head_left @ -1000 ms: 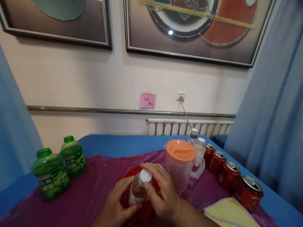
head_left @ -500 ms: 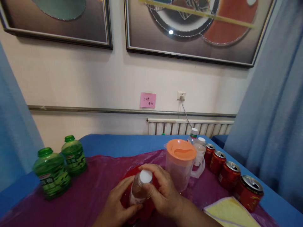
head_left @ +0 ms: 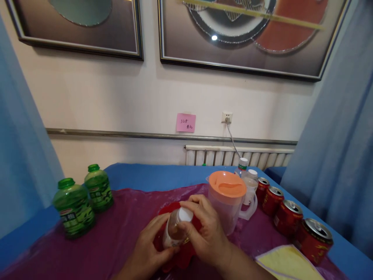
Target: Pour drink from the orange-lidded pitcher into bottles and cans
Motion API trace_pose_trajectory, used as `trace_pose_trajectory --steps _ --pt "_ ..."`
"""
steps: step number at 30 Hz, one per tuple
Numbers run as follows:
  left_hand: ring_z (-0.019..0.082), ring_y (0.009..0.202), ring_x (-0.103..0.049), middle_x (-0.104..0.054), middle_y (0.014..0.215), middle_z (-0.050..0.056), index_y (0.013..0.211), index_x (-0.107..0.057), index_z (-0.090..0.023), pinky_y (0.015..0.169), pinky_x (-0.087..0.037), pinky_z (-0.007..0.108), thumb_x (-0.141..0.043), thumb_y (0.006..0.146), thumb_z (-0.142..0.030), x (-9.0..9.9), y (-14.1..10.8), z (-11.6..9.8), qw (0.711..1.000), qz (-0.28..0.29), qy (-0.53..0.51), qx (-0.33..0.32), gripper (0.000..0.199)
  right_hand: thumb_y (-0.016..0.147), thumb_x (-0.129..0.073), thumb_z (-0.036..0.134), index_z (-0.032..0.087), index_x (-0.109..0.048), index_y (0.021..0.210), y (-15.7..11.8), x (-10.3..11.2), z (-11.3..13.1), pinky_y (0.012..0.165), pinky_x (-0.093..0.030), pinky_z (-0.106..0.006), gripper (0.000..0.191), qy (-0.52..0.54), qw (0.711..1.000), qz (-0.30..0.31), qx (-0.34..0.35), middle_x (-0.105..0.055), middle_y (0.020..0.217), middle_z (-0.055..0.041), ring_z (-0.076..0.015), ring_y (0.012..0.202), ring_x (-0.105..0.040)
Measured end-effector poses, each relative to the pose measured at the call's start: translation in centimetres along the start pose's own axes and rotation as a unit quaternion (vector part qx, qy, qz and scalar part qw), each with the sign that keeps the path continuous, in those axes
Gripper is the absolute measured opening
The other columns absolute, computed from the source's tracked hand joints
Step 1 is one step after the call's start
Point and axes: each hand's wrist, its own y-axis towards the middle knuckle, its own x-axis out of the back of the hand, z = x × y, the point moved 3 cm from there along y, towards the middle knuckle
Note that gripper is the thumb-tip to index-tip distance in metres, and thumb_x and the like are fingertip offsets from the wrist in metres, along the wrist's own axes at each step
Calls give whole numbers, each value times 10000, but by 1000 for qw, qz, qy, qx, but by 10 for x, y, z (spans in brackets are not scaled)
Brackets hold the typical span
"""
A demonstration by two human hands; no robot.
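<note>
Between my hands is a small clear plastic bottle (head_left: 175, 229) with a white cap (head_left: 185, 214), tilted over to the right. My left hand (head_left: 153, 245) wraps round the bottle's body from the left. With thumb and fingers, my right hand (head_left: 208, 229) grips the bottle at its capped top. Under the bottle lies a red scalloped dish or tray (head_left: 167, 208), largely covered by my hands. Just right of my right hand stands a clear pitcher (head_left: 223, 212) with an orange lid (head_left: 227, 184).
Two green bottles (head_left: 74, 210) without caps stand at the left. Behind the pitcher are two white-capped bottles (head_left: 251, 182). A row of several red cans (head_left: 288, 217) lines the right, near a folded yellow cloth (head_left: 287, 262). Purple plastic sheeting (head_left: 125, 225) covers part of the blue tabletop (head_left: 151, 175).
The whole scene has shifted slightly to the right as the camera turned. My hands keep their hold on the bottle, which sits a little higher in view.
</note>
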Motion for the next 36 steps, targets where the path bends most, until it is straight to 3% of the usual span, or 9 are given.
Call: trace_pose_trajectory --steps 12,16,18,21,24,27,30,33,36 --pt "294 1138 -669 -689 1284 72 1298 -607 -311 985 -554 423 -794 724 -436 0 -1 2 1000 4 -3 17 617 958 -546 229 253 -553 1363 3 7 2 949 -497 -419 406 -1 997 71 31 -610 1208 -93 -221 1103 -573" --pt "294 1119 -677 -698 1268 68 1292 -615 -313 964 -562 404 -810 701 -482 -1 -2 -5 1000 -2 -15 11 644 822 -728 358 216 -628 1096 2 0 -5 829 -528 -402 325 -18 999 29 -31 -634 1021 -66 -231 947 -602" --pt "296 1110 -678 -696 1268 73 1293 -612 -314 960 -564 407 -806 701 -514 -2 -2 -7 1000 -8 -24 14 654 677 -838 459 209 -597 958 -1 -2 -10 766 -534 -405 447 -35 995 -1 -88 -626 938 -52 -241 862 -605" --pt "288 1114 -676 -697 1269 65 1286 -609 -322 977 -557 412 -805 712 -520 -1 -1 -6 999 -17 -20 19 639 627 -843 564 191 -555 1176 -7 -4 -10 894 -526 -471 723 -30 994 -11 -102 -624 1183 -127 -322 1069 -608" --pt "298 1152 -663 -695 1282 72 1284 -614 -307 1002 -544 429 -816 703 -505 1 -1 -2 1000 -18 0 19 646 887 -636 456 225 -354 1481 -9 -4 -4 1092 -424 -476 697 14 998 21 -66 -492 1475 -131 -306 1339 -484" --pt "317 1185 -648 -693 1290 98 1283 -622 -274 1007 -542 448 -811 704 -503 4 -1 1 999 -36 2 34 650 983 -452 241 275 -407 1454 -8 -4 -1 1084 -438 -396 475 52 997 37 -45 -566 1413 -73 -215 1291 -539" --pt "308 1163 -661 -701 1276 84 1279 -625 -289 992 -551 432 -808 709 -484 3 -1 -1 999 -31 -6 31 630 919 -555 248 248 -551 1253 -7 -6 -5 987 -499 -381 335 43 998 -3 -47 -660 1205 -70 -217 1119 -624" --pt "301 1151 -668 -694 1294 63 1294 -613 -322 978 -559 413 -811 709 -481 1 -1 -2 1000 -11 -10 23 638 765 -741 331 233 -551 1185 -10 -7 -12 896 -542 -397 472 17 994 -43 -102 -667 1096 -64 -244 994 -647" --pt "308 1151 -667 -697 1289 72 1302 -609 -318 983 -556 432 -815 700 -494 1 0 -1 1000 -13 -11 22 660 818 -699 336 229 -443 1391 -13 -7 -10 994 -507 -442 637 18 994 -38 -99 -603 1315 -113 -280 1179 -596"
